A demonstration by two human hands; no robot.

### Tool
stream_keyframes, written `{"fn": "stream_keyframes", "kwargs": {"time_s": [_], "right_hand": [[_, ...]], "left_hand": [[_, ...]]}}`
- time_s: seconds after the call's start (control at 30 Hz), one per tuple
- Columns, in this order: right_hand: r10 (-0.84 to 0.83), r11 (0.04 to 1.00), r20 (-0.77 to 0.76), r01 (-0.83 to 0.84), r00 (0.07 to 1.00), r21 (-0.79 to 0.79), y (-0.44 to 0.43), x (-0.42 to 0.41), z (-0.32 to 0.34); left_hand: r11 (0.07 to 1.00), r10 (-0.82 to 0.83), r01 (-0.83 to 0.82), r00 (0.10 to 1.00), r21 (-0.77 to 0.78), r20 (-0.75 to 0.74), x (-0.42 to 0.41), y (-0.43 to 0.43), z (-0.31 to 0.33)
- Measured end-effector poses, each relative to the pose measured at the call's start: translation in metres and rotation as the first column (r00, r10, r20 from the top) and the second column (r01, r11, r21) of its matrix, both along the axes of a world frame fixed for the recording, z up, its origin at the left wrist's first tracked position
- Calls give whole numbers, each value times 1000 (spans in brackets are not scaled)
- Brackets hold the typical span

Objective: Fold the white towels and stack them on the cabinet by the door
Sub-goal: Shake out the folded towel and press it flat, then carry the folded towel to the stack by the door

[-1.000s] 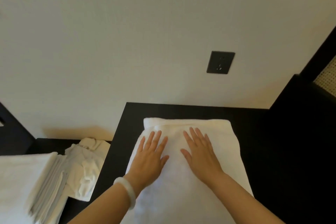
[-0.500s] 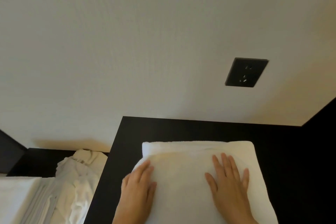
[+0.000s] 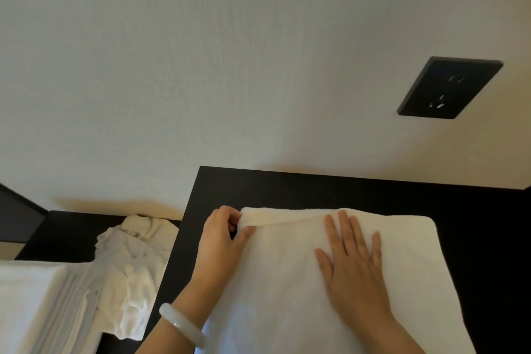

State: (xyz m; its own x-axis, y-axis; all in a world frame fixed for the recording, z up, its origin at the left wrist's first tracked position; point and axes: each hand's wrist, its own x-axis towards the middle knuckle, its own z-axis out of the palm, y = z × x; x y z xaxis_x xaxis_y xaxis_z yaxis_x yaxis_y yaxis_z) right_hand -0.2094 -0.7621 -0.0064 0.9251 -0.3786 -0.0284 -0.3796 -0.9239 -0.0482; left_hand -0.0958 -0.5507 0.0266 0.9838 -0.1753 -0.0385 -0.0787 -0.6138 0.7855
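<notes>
Our folded white towel [image 3: 287, 296] lay on the black counter [image 3: 316, 190] against the wall. Our left hand [image 3: 222, 234], a pale bangle [image 3: 182, 327] at its wrist, pinched the towel's far left corner between thumb and fingers. Our right hand [image 3: 355, 261] pressed flat on the towel, fingers straight. A crumpled white cloth [image 3: 135, 267] sat lower left, beside stacked linens [image 3: 37, 310].

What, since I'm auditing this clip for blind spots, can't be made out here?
Head view only:
- towel: near end cut off by the bottom edge; layer count hidden under the top fold.
- left hand: fingertips hidden behind the towel corner it pinches.
- stack: cut off by the left and bottom edges; too blurred to count.
- cabinet: right end runs past the right edge, dark.
- door: out of frame.
</notes>
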Motion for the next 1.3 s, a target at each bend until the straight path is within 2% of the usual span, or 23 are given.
{"fn": "stream_keyframes", "kwargs": {"time_s": [0.13,0.27,0.5,0.57,0.7,0.87,1.03,1.1,1.17,1.23,1.3], "right_hand": [[2,1000,16,-2,1000,-13,0,0,-1],[2,1000,26,-2,1000,-19,-2,-1,-3],[5,1000,57,-5,998,5,-6,-1,-1],[20,999,84,-22,996,25,-9,0,1],[43,998,90,-46,995,32,-15,1,2],[52,998,93,-54,994,19,-18,1,3],[59,998,96,-62,994,23,-18,2,4],[63,998,98,-66,993,24,-18,2,4],[66,997,93,-70,993,37,-19,2,4],[57,997,75,-61,996,50,-19,2,5],[51,997,52,-54,997,48,-19,2,5]], "left_hand": [[992,-27,10,990,-123,-140,11,1,7],[939,-216,120,934,-321,-283,30,9,19],[751,-522,277,804,-599,-283,74,12,34],[697,-575,250,756,-672,-314,84,7,37],[659,-625,199,682,-725,-380,97,-2,36],[605,-609,60,676,-794,-414,97,-10,29],[548,-653,18,634,-836,-415,101,-16,19],[548,-671,48,621,-835,-405,103,-19,17],[641,-628,113,646,-759,-434,106,-19,23],[787,-537,224,706,-575,-461,112,-15,29],[898,-434,355,812,-259,-391,117,-13,34]]}}
